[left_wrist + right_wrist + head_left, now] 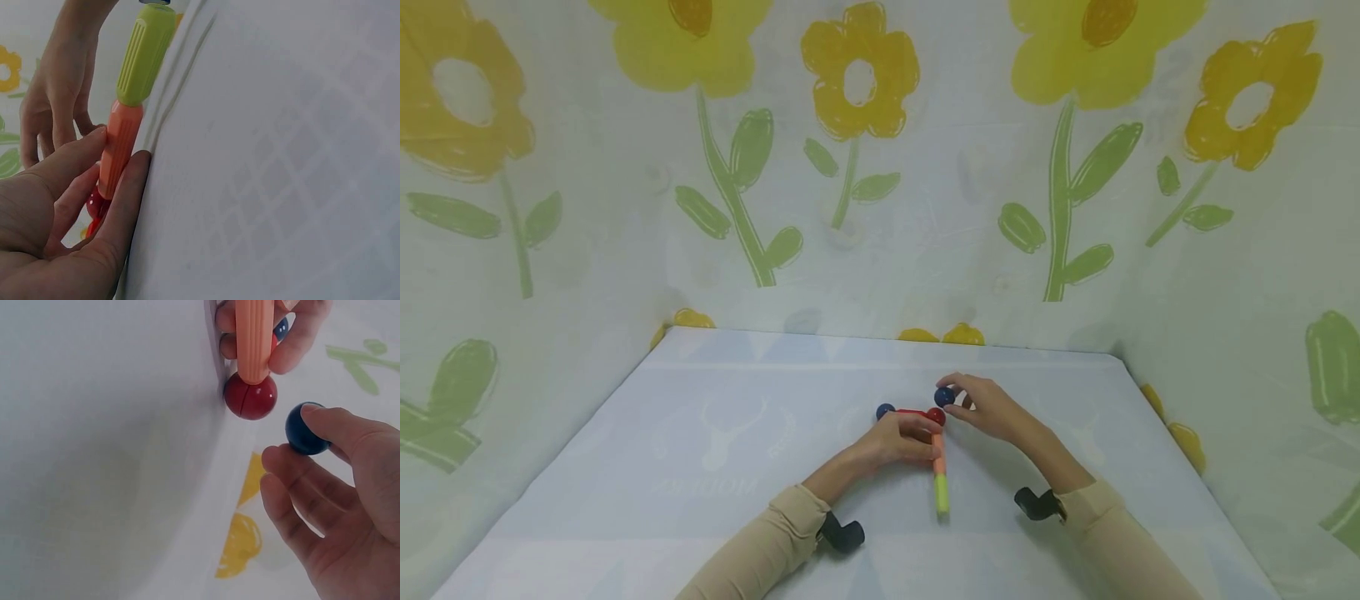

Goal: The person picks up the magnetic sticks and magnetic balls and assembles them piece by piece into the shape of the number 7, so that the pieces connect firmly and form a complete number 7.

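Note:
My left hand (895, 440) pinches an orange rod (121, 147) between thumb and fingers. A yellow-green rod (942, 493) joins its near end, and a red ball (250, 395) sits at its far end. From that ball a red rod (912, 411), partly hidden by my left hand, runs left to a blue ball (885, 411). My right hand (992, 408) holds a second blue ball (306, 428) between thumb and fingertips, just beyond the red ball and apart from it. In the left wrist view, fingers of my right hand (62, 94) show behind the rods.
The pieces are on a pale, patterned tabletop (737, 500). Behind it and at both sides hangs a flower-printed cloth (925, 250), meeting the table's back edge. A dark band piece (842, 533) sits at my left cuff and another (1037, 503) at my right cuff.

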Demonstrator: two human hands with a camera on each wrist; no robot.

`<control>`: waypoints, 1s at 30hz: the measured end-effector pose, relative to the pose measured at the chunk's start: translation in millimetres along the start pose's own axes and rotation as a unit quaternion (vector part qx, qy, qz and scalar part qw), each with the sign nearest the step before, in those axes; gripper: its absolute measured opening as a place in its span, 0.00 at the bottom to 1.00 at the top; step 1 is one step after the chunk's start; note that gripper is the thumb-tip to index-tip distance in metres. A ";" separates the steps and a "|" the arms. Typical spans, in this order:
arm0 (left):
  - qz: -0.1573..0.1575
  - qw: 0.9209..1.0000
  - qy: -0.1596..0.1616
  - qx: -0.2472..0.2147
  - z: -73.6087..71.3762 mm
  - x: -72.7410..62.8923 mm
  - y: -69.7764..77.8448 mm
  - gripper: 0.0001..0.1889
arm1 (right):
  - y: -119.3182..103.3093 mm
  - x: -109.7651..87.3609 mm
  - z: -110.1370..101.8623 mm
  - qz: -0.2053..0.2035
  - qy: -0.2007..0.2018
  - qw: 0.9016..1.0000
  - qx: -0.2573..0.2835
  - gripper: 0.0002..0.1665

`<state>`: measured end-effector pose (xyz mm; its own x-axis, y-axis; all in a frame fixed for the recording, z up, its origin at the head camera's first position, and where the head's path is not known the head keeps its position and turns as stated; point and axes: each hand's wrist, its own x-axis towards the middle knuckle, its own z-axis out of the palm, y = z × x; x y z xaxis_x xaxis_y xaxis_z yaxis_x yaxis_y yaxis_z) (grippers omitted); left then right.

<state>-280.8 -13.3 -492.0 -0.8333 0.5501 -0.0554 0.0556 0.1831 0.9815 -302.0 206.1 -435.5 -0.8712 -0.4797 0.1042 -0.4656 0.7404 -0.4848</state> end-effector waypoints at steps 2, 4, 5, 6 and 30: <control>0.000 1.000 0.001 0.005 0.0 0.0 -0.1 0.18 | -0.2 -3.4 -0.4 0.002 -0.002 1.000 -0.001 0.24; 0.000 1.000 0.001 0.007 0.0 -0.1 -0.1 0.18 | 0.4 -7.0 -0.2 0.001 -0.001 1.000 -0.006 0.24; -0.001 1.000 0.001 0.008 0.0 -0.2 -0.2 0.18 | 0.8 -8.7 -0.1 0.001 0.000 1.000 -0.009 0.24; -0.001 1.000 0.001 0.009 0.0 -0.3 -0.2 0.18 | 1.0 -10.4 -0.1 0.000 0.001 1.000 -0.010 0.24; -0.008 1.000 -0.006 -0.009 0.6 -1.0 3.0 0.19 | -5.6 -46.7 -5.2 -0.033 -0.016 0.999 -0.029 0.25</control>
<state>-279.4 -12.8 -489.1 -0.8271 0.5571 -0.0742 0.0320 0.1785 0.9834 -259.6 226.8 -433.1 -0.8339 -0.5416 0.1062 -0.5303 0.7330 -0.4261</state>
